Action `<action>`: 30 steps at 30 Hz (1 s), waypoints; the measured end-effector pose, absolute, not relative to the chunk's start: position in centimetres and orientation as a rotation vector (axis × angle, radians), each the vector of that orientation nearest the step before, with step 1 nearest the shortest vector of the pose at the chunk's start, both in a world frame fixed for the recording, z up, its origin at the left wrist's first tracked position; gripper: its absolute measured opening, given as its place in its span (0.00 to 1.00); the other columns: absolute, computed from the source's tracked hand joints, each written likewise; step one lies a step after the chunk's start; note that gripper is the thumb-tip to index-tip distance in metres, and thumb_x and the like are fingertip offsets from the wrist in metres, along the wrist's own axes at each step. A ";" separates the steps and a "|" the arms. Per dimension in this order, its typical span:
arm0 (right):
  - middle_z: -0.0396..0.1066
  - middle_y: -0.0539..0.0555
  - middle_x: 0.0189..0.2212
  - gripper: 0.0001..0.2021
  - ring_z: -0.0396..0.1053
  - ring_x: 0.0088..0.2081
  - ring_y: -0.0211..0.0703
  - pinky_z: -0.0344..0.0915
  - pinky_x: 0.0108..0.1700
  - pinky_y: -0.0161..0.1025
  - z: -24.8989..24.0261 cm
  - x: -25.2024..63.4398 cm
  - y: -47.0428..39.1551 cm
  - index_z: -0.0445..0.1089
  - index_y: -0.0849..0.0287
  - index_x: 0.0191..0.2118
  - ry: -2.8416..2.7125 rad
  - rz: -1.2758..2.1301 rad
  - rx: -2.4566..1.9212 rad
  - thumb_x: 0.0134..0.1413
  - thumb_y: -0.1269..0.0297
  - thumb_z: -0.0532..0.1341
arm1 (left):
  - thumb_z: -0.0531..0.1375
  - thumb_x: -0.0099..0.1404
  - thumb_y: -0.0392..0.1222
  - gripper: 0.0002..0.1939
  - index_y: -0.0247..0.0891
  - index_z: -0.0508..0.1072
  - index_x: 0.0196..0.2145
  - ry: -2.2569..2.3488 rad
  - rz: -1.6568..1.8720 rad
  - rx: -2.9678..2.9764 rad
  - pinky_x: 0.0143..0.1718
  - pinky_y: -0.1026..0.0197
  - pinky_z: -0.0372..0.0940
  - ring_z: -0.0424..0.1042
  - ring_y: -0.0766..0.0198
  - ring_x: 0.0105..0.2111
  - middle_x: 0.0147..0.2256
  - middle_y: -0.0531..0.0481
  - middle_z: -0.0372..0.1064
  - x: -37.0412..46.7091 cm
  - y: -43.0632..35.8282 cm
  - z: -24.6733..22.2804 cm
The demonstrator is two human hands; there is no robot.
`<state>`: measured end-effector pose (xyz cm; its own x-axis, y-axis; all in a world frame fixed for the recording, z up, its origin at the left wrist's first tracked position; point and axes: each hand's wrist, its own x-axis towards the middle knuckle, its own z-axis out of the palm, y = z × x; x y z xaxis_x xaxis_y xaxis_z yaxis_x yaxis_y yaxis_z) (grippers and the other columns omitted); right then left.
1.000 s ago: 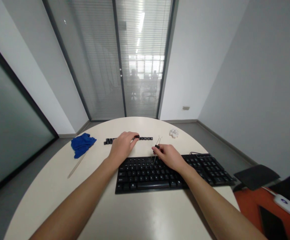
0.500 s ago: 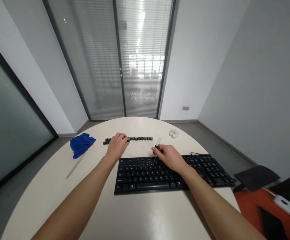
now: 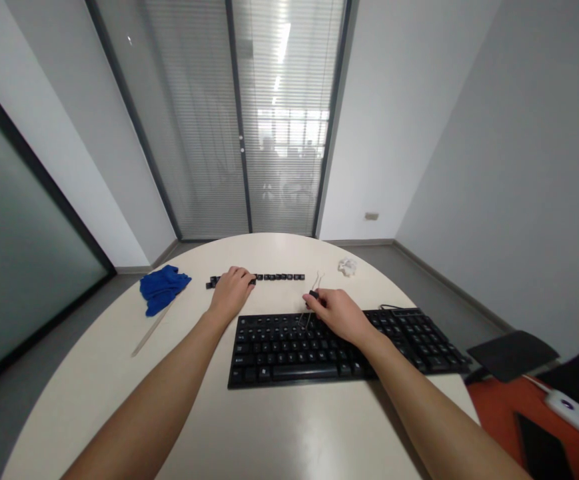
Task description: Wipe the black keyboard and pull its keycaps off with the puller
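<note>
My left hand (image 3: 232, 291) reaches over a line of loose black keycaps (image 3: 283, 277) at the table's far middle. Its fingers are curled, with a dark keycap (image 3: 252, 281) at the fingertips; the hand hides part of the line. My right hand (image 3: 338, 312) is closed on a wire keycap puller (image 3: 313, 294) with a dark handle. The puller's wire ends point both away from me and down over the keyboard's upper rows. Beneath that hand lies a black keyboard (image 3: 296, 357), partly covered by the hand and forearm.
On the pale round table (image 3: 264, 427), a blue cloth (image 3: 163, 290) lies at the left, with a thin pale stick (image 3: 152, 331) beside it. A crumpled white tissue (image 3: 348, 267) sits at the far right. Right of the table are an orange surface (image 3: 499, 413) and a white power strip (image 3: 576, 413).
My left hand has shifted slightly left, the dark keycap at its fingertips along with it. My right hand and the puller have stayed in place.
</note>
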<state>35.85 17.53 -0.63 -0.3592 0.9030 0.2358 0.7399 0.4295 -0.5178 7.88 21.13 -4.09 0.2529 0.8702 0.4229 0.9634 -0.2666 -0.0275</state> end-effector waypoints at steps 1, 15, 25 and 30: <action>0.72 0.54 0.22 0.23 0.67 0.25 0.43 0.54 0.29 0.37 -0.7 35.8 17.5 0.70 0.58 0.26 -2.204 0.443 -1.381 0.65 0.48 0.52 | 0.57 0.68 0.40 0.11 0.41 0.76 0.46 -1.702 -0.478 -2.245 0.46 0.51 0.63 0.64 0.50 0.49 0.45 0.43 0.72 7.9 21.2 -4.1; 0.72 0.53 0.22 0.22 0.67 0.25 0.43 0.54 0.29 0.37 0.5 37.0 17.5 0.74 0.59 0.30 -2.192 0.444 -1.303 0.66 0.49 0.52 | 0.58 0.69 0.40 0.10 0.40 0.76 0.45 -1.692 -0.491 -2.225 0.47 0.53 0.63 0.64 0.52 0.48 0.44 0.44 0.71 7.5 21.3 -4.5; 0.71 0.53 0.21 0.23 0.67 0.24 0.42 0.55 0.28 0.37 0.6 37.3 17.6 0.73 0.59 0.29 -2.213 0.416 -1.306 0.66 0.49 0.52 | 0.59 0.68 0.40 0.09 0.40 0.76 0.45 -1.687 -0.518 -2.212 0.47 0.53 0.64 0.65 0.52 0.47 0.44 0.45 0.72 7.4 21.4 -4.6; 0.72 0.53 0.22 0.22 0.67 0.25 0.42 0.55 0.29 0.37 0.8 38.0 17.9 0.74 0.59 0.30 -2.265 0.436 -1.266 0.66 0.48 0.52 | 0.59 0.67 0.39 0.10 0.38 0.75 0.46 -1.654 -0.556 -2.216 0.49 0.52 0.64 0.65 0.51 0.48 0.45 0.44 0.71 7.6 21.2 -4.4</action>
<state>37.97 17.87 0.78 -0.4390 0.8566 0.2711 0.6948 0.5149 -0.5021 7.61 21.20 -4.39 0.2538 0.8357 0.4870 0.9602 -0.2785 -0.0225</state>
